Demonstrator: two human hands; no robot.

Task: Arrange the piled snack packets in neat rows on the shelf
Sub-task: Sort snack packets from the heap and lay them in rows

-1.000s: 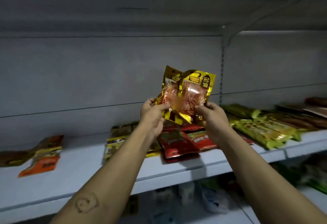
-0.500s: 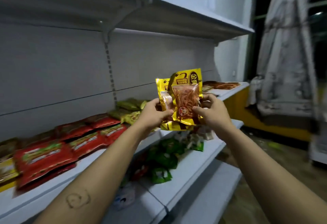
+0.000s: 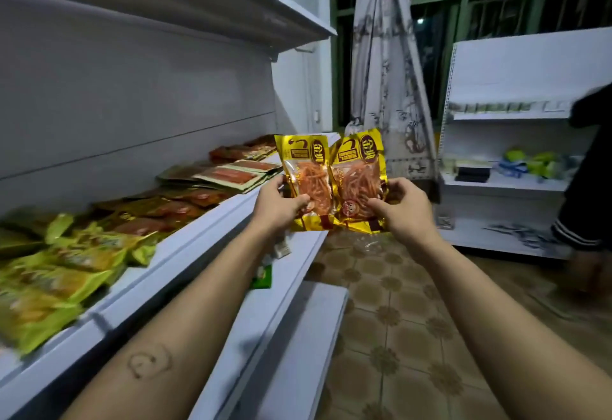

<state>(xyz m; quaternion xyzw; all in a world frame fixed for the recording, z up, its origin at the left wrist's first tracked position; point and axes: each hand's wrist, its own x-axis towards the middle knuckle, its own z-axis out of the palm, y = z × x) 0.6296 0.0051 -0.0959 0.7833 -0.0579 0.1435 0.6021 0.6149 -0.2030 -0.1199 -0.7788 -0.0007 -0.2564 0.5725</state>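
Note:
Two gold snack packets with orange strips inside are held upright side by side in the air, past the shelf's right end. My left hand [image 3: 281,206] grips the left gold packet [image 3: 306,171] at its lower left. My right hand [image 3: 402,211] pinches the right gold packet [image 3: 359,174] at its lower right. The white shelf [image 3: 198,240] runs along the left, bearing rows of green-yellow packets [image 3: 66,267], dark red packets [image 3: 159,211] and flat packets with red windows [image 3: 228,174].
Lower white shelves [image 3: 298,303] jut out below, with a green packet [image 3: 263,275] on one. A grey cloth [image 3: 384,71] hangs ahead. Another white shelf unit [image 3: 506,181] stands at the right, with a person in dark clothing [image 3: 589,167] beside it. Tiled floor [image 3: 397,320] lies between.
My view has swung right along the shelf towards its end. The two gold packets, overlapped before, are now spread side by side, still in both hands.

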